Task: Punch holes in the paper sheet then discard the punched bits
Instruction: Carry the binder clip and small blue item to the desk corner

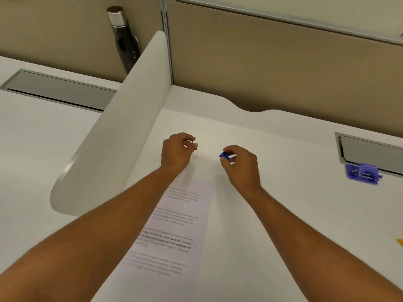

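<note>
Head view shows both arms stretched across the white desk [272, 203] to the far end of the paper sheet [174, 225], which lies printed side up between them. Left hand [176, 151] pinches a small binder clip [194, 143] by its wire handles; right hand [239, 162] pinches a small blue object [224, 156], kind not discernible. Blue hole punch [363, 173] sits well apart at the right, beside a desk cable tray [370, 149], untouched by either hand. No holes are visible in the sheet, though its far edge is washed out. Judgement: punching appears not yet begun; punching and discarding the bits both remain
</note>
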Available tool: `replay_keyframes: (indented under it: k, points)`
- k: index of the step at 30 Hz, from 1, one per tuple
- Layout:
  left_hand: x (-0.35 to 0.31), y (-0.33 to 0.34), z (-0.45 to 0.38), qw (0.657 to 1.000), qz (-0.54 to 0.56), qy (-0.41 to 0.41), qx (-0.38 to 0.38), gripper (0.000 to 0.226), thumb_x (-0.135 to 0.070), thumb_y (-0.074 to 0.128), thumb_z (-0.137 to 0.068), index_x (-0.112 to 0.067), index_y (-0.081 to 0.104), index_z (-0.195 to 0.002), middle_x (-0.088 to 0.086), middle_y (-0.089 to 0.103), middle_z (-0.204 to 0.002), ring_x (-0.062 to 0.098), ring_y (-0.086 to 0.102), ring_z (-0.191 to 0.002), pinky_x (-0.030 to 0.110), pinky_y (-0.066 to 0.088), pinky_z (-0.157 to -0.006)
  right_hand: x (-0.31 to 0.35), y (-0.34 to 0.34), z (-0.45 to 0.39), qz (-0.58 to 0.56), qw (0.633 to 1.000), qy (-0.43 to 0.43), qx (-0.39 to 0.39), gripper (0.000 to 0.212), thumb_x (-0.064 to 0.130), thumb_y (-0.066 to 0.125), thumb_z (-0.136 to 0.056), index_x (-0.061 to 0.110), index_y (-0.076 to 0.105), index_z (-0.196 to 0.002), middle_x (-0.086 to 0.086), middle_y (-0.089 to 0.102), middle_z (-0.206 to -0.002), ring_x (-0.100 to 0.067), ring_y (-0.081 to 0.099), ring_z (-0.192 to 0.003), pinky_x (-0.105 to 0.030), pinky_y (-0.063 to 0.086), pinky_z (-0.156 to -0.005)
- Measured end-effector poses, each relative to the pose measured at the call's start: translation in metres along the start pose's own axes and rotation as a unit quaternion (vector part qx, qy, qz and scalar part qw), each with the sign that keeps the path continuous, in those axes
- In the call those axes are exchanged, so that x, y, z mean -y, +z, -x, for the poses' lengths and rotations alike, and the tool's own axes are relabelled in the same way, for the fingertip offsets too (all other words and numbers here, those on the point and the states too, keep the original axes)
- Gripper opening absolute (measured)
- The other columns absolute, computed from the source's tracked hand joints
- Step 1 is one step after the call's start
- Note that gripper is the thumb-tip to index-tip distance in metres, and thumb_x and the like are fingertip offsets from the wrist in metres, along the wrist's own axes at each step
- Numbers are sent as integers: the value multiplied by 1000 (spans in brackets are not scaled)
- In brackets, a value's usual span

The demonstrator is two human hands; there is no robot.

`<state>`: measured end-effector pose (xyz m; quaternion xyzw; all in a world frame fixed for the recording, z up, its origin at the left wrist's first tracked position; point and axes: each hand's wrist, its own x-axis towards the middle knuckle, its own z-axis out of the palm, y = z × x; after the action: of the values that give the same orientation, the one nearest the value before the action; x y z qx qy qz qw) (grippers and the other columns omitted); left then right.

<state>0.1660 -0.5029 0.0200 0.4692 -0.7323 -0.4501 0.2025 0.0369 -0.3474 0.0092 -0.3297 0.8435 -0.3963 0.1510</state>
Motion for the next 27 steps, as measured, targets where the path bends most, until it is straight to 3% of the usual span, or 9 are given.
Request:
replay_keyframes:
  k: [4, 7, 10, 18, 23, 27]
  points:
    - [-2, 1, -61, 998, -51, 10, -29, 26, -19, 67, -103, -9, 77, -126, 7, 82, -112, 21, 74, -108, 27, 51, -98, 14, 44, -80, 20, 999, -32, 7, 20, 17, 79, -90, 22, 74, -109, 16, 66, -97, -10, 67, -83, -21, 56, -83]
    - [-5, 5, -108, 995, -78, -6, -58, 30, -19, 60, -108, -8, 74, -133, 9, 75, -133, 24, 70, -123, 29, 48, -112, 23, 78, -139, 31, 998, -51, 4, 20, 15, 78, -91, 18, 76, -111, 6, 73, -102, -9, 65, -86, -19, 50, -85]
    - [0, 10, -149, 990, -124, -14, -71, 30, -19, 55, -111, -7, 73, -132, 12, 73, -136, 28, 68, -125, 33, 48, -115, 29, 108, -187, 44, 997, -70, 3, 21, 14, 77, -92, 15, 77, -113, 0, 77, -111, -7, 62, -89, -17, 45, -88]
    - [27, 25, -192, 979, -178, 2, -96, 33, -17, 49, -112, 2, 75, -121, 19, 73, -116, 35, 66, -113, 36, 52, -97, 39, 153, -259, 47, 989, -139, 30, 21, 10, 74, -91, 13, 78, -112, -2, 77, -111, -15, 70, -97, -27, 57, -94]
    - [27, 24, -195, 975, -191, 13, -112, 34, -25, 50, -113, -1, 66, -132, 12, 57, -134, 23, 58, -123, 20, 40, -91, 47, 166, -279, 58, 982, -164, 71, 26, 15, 77, -88, 15, 76, -114, 1, 77, -111, -13, 69, -95, -30, 58, -94]
    - [32, 25, -187, 966, -238, 27, -96, 32, -30, 57, -108, -4, 64, -124, 14, 57, -128, 26, 55, -119, 26, 43, -91, 45, 165, -282, 48, 983, -154, 84, 32, 14, 79, -84, 15, 75, -116, 1, 76, -110, -9, 67, -93, -26, 57, -91]
